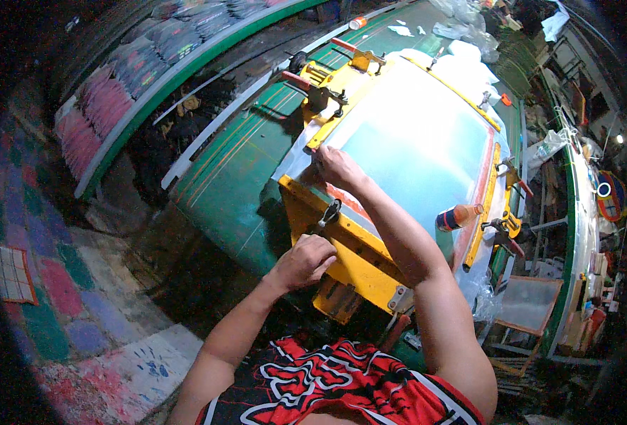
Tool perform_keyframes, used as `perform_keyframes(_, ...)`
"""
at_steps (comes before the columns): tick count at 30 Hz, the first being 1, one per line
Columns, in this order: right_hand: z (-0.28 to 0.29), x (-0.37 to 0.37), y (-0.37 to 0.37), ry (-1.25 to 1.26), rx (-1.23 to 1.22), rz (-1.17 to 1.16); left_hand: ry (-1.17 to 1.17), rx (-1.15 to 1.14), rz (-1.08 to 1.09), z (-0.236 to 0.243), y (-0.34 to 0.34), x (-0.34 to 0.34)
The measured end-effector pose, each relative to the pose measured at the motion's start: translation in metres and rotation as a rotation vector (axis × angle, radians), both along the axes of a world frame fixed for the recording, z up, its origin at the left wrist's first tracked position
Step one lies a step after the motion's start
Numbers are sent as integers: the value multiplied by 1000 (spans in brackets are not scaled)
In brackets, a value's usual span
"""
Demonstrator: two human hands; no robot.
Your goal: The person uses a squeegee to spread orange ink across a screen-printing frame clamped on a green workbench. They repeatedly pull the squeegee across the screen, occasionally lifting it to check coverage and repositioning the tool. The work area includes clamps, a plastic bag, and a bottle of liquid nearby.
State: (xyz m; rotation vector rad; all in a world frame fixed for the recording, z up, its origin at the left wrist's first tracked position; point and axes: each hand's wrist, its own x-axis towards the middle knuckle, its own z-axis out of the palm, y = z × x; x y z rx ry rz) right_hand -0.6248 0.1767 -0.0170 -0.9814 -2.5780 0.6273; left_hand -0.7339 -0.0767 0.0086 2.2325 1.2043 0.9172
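Observation:
A screen-printing frame (412, 152) with pale blue-white mesh and reddish edges lies clamped among yellow metal bars. My left hand (303, 263) is closed at the near side, fingers curled round the lower end of a metal wrench-like tool (325, 219). That tool's dark, ring-shaped head stands over the yellow metal plate (349, 248). Farther up, my right hand (338, 168) reaches across to the frame's left corner, beside the end of the left yellow bar (342, 117). Its fingers are bent down and closed; whatever they grip is hidden.
A bottle of orange liquid (459, 217) sits on the frame's right edge. Clamps with red handles (320, 95) line the left side, others the right. Beneath is a long green table (235, 177). Printed fabric pieces cover another table (164, 46) at left; plastic bags (465, 28) lie beyond.

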Motion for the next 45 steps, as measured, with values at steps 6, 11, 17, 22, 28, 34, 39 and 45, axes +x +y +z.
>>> perform_keyframes(6, 24, 1, 1, -5, -30, -90, -16, 24, 1, -1, 1, -1)
perform_keyframes(11, 25, 6, 1, 12, -51, -80, 0, 31, 0, -1, 1, 0)
perform_keyframes(17, 20, 0, 0, -42, -68, 9, -36, 36, -5, 0, 3, -2)
perform_keyframes(22, 23, -1, -1, -90, -176, -3, -54, 46, 6, -1, 2, -1)
perform_keyframes(28, 21, -1, -5, -139, -147, -7, -16, 27, 11, -1, 2, 0)
perform_keyframes(34, 12, -10, -8, -68, -95, 1, -14, 15, 8, -1, 1, 0)
perform_keyframes(39, 1, -10, 5, -94, -74, -63, -22, 19, 14, 1, 1, 0)
perform_keyframes(45, -6, 3, 15, -37, -40, -94, -30, 18, 15, -2, 1, 0)
